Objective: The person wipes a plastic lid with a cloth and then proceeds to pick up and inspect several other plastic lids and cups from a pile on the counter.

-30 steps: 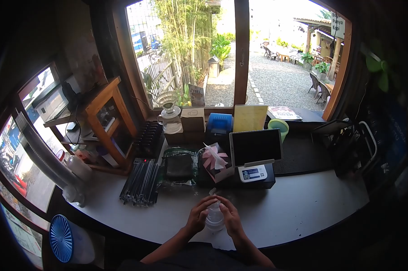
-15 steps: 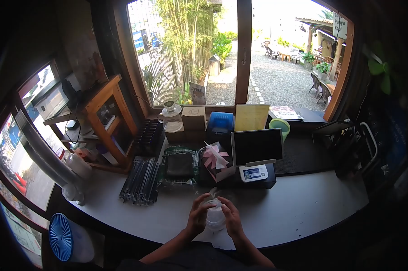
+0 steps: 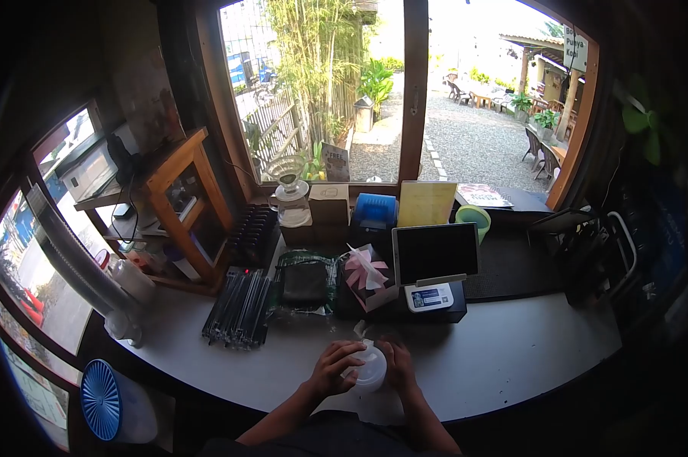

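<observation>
Near the front edge of the grey counter [image 3: 496, 365], a clear plastic cup with a domed lid [image 3: 371, 372] is between my two hands. My left hand [image 3: 335, 369] is closed on its left side, with fingers bent over the lid. On the right side, my right hand [image 3: 399, 362] is pressed to the cup with curled fingers. A pale strip [image 3: 360, 330] sticks up at the far side of the lid. Beyond the hands are a box with a pink ribbon [image 3: 367, 276] and a black tablet on a stand [image 3: 437, 253].
Wrapped black straws [image 3: 237, 308] and a plastic-wrapped black pack [image 3: 304, 283] lie at the left. Behind stand a glass coffee dripper [image 3: 290, 199], a blue device [image 3: 376, 209] and a green cup [image 3: 473, 221]. A blue-lidded container [image 3: 104, 400] is at lower left.
The cup has tilted, showing more of its round lid. My left hand has curled further over it, and my right fingers have bent in. The view has shifted slightly.
</observation>
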